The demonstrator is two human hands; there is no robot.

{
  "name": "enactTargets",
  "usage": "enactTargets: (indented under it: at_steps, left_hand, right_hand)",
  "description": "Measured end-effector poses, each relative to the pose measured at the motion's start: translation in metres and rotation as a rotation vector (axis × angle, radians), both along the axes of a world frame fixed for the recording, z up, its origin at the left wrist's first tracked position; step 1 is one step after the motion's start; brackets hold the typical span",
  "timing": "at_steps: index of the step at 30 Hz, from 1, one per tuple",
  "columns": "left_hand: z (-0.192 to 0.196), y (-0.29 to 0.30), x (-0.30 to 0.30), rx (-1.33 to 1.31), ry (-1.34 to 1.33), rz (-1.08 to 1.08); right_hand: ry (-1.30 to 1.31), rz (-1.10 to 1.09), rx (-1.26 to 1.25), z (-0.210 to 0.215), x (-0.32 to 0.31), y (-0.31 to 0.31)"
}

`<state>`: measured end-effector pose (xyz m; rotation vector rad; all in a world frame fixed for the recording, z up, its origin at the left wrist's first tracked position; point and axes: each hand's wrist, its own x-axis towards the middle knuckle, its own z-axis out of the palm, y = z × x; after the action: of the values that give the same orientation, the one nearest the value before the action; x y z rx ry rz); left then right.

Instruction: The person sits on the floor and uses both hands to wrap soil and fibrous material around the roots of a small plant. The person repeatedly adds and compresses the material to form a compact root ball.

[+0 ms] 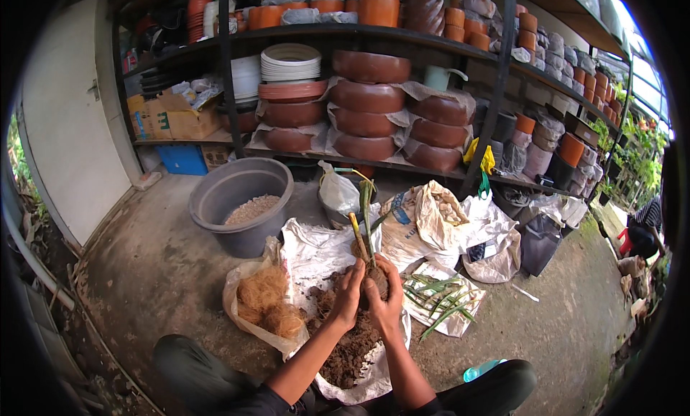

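Between my two hands is a plant with a ball of soil and roots (375,278) at its base. Its bare green and yellowish stems (362,233) rise upright above my fingers. My left hand (348,298) presses on the ball from the left, its fingers partly hidden. From the right, my right hand (389,295) wraps round the same ball. Below them, loose dark soil (352,355) lies heaped on a white sack (307,252). Beside the soil, an open bag (234,290) holds brown coconut fibre (264,292).
A large grey tub (205,208) with pale granules (251,209) stands at the back left. Cut green leaves (442,299) lie on a white sheet to the right, near stacked sacks (420,225). Shelves of pots (370,96) line the back. Another person (647,225) is at the far right.
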<state>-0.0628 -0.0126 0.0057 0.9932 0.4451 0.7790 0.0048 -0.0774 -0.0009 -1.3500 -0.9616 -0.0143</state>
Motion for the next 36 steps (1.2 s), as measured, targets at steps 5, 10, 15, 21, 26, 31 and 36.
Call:
enactTargets:
  at_steps: [5,10,15,21,26,31,36]
  left_hand:
    - [0.004,0.005,-0.014,0.174,-0.025,0.014]
    - [-0.018,0.008,-0.006,0.209,-0.066,0.002]
    - [-0.015,-0.001,0.002,-0.109,-0.099,0.055]
    - [-0.024,0.008,0.004,-0.076,-0.137,-0.017]
    - [-0.005,0.001,-0.006,0.035,-0.138,-0.008]
    - [0.0,-0.004,-0.014,-0.111,-0.253,-0.169]
    - [0.007,-0.004,-0.016,0.125,-0.173,-0.129]
  right_hand:
    - [-0.117,-0.055,0.109,0.003,-0.023,0.004]
    - [-0.124,-0.122,0.155,-0.023,-0.019,0.009]
    - [0.17,0.012,0.104,-0.015,-0.017,0.004]
    - [0.118,-0.06,0.321,0.002,-0.014,0.006]
    - [0.18,0.049,0.32,0.017,-0.022,-0.003]
    - [0.099,-0.075,0.45,0.006,-0.034,0.0]
    - [0.044,-0.113,0.436,0.004,-0.037,-0.004]
